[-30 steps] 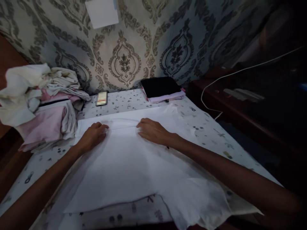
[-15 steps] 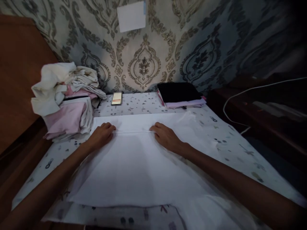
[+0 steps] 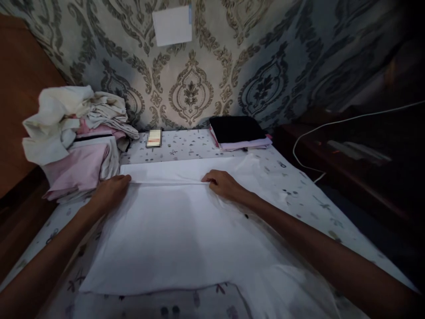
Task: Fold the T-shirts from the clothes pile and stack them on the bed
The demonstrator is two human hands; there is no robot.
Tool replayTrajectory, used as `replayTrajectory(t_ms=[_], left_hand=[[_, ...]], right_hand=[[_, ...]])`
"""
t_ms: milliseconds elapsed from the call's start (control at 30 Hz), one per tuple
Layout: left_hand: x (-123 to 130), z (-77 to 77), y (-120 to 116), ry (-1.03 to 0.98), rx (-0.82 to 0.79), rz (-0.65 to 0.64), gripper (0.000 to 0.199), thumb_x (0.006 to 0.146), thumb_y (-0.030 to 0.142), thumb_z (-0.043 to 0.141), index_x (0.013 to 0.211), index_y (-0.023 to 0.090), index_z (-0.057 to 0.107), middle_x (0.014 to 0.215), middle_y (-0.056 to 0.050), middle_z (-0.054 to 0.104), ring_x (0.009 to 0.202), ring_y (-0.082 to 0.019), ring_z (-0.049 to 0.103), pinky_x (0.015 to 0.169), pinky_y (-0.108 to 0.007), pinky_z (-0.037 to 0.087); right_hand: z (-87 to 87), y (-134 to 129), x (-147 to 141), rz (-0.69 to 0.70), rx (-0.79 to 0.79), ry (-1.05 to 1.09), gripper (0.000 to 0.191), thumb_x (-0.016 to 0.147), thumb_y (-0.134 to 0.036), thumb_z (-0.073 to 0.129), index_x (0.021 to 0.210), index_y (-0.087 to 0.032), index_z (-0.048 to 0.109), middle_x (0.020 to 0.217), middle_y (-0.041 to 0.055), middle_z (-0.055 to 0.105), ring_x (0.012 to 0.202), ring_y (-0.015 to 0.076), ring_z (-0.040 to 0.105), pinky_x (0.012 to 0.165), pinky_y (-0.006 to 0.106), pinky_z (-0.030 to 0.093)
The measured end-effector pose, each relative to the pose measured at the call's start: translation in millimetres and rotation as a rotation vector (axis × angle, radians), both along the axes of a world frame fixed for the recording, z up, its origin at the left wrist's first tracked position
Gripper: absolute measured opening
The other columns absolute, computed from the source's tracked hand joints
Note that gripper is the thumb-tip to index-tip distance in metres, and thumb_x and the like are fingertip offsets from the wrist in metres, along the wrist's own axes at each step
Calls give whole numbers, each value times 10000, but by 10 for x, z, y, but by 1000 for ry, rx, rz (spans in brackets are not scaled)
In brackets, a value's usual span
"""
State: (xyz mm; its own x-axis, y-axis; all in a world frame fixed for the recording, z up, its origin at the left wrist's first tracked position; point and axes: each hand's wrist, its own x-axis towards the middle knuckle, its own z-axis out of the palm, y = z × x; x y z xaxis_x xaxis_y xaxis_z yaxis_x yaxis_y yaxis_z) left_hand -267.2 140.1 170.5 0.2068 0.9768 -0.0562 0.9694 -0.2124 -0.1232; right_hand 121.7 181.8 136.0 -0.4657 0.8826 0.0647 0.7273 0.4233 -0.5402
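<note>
A white piece of clothing (image 3: 166,235), perhaps a shirt, lies spread over a patterned sheet, with a fold running across its far part. My left hand (image 3: 114,189) is closed on the left end of that fold. Farther right along the same fold, my right hand (image 3: 226,184) pinches the cloth between thumb and fingers. Between the two hands the fold looks taut and nearly straight. Thin, see-through white fabric extends at the right, partly under my right forearm.
A tall heap of white and pink clothes (image 3: 76,141) stands at the left. Behind the cloth are a small blurred object (image 3: 154,138) and a folded stack with a black top (image 3: 237,129). A white cable (image 3: 308,130) hangs at the right. Patterned wallpaper covers the back wall.
My left hand has moved left along the fold to its end. My right hand still holds the fold, its fingers now pinching the edge. The whole view has shifted slightly.
</note>
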Motion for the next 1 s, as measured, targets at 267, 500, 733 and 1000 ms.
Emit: replayTrajectory(t_ms=[267, 500, 733, 1000], left_hand=[[432, 129, 128, -134, 12, -9, 397, 1010, 358, 326, 1222, 190, 617, 1197, -133, 711, 1099, -292, 668, 921, -429, 527], [469, -435, 680, -283, 51, 38, 604, 996, 449, 396, 1469, 74, 400, 1580, -243, 384, 1493, -323, 338, 1177, -511, 327], [-45, -621, 701, -129, 71, 67, 683, 1001, 502, 269, 1490, 35, 361, 1594, -255, 353, 1511, -356, 286, 1170, -599, 295], [2, -543, 645, -162, 174, 12, 605, 971, 504, 265, 1419, 121, 404, 1535, -212, 464, 1384, -390, 475, 1098, -599, 411]], right_hand=[[36, 437, 199, -183, 70, 67, 304, 903, -244, 474, 1012, -176, 750, 1069, 87, 754, 982, 231, 694, 888, 346, 523], [-377, 817, 698, -361, 130, -185, 499, 978, -341, 409, 1389, -95, 553, 1522, 202, 487, 1451, 337, 398, 1179, 523, 330], [-405, 779, 1008, -419, 127, -111, 484, 957, -340, 469, 1372, -116, 574, 1525, 184, 486, 1470, 315, 367, 1217, 488, 257], [-362, 693, 1347, -689, 217, 242, 458, 976, -247, 289, 1304, -134, 588, 1219, 134, 684, 1036, 208, 664, 888, 343, 528]])
